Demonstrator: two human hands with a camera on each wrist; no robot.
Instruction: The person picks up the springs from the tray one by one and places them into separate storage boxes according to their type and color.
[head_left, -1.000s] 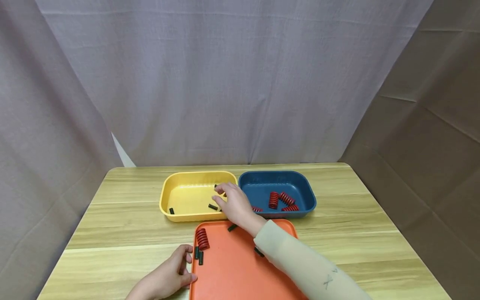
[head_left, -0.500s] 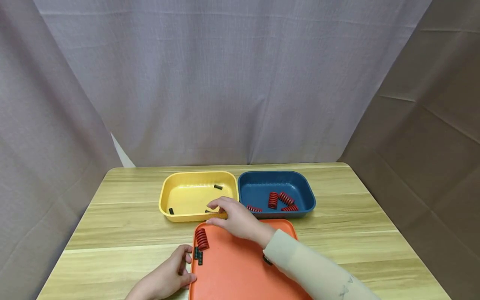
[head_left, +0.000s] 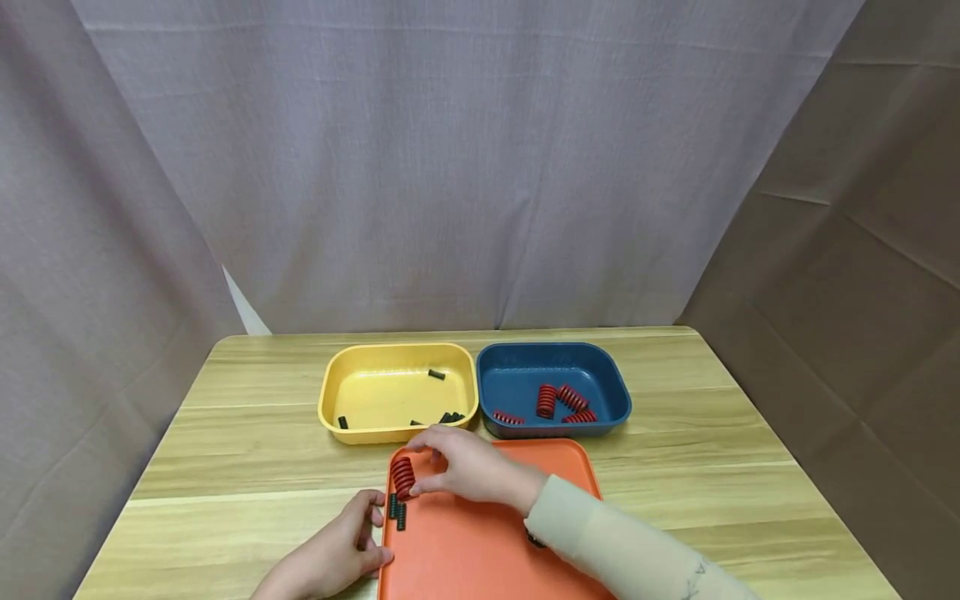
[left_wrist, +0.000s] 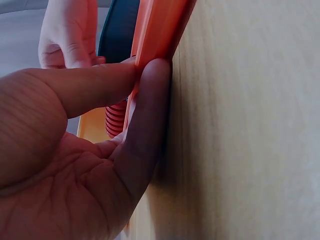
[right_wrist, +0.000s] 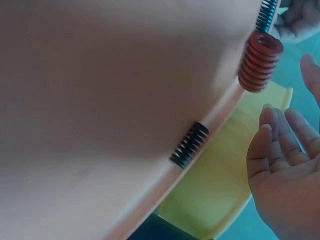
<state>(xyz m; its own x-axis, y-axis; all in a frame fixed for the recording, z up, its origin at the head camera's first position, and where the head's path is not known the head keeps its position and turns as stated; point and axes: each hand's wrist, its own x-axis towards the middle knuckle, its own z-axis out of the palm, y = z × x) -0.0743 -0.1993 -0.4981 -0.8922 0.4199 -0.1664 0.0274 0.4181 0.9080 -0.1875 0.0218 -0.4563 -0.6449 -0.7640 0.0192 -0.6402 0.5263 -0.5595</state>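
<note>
My left hand [head_left: 333, 542] pinches the left rim of an orange tray [head_left: 480, 550]; in the left wrist view its thumb lies on the rim and a finger below. Over the tray's far left part is my right hand [head_left: 472, 471], thumb and fingers spread beside a red coil spring [head_left: 403, 477]. The right wrist view shows its palm [right_wrist: 295, 180] empty and the fingers apart from that spring. Two small dark springs [head_left: 397, 510] lie just nearer along the left rim. Another dark spring [right_wrist: 190, 145] rests along the tray's edge in the right wrist view, hidden by my hand in the head view.
Behind the tray stands a yellow bin [head_left: 397, 435] with several small dark springs. A blue bin [head_left: 555, 350] with several red springs adjoins it on the right. Part of a dark spring [head_left: 534, 540] shows beside my right sleeve [head_left: 600, 533]. The wooden table [head_left: 712, 483] surrounds everything.
My right hand has come out of the yellow bin, back over its front rim, to beside the red spring on the tray. My left hand has stayed on the tray's rim.
</note>
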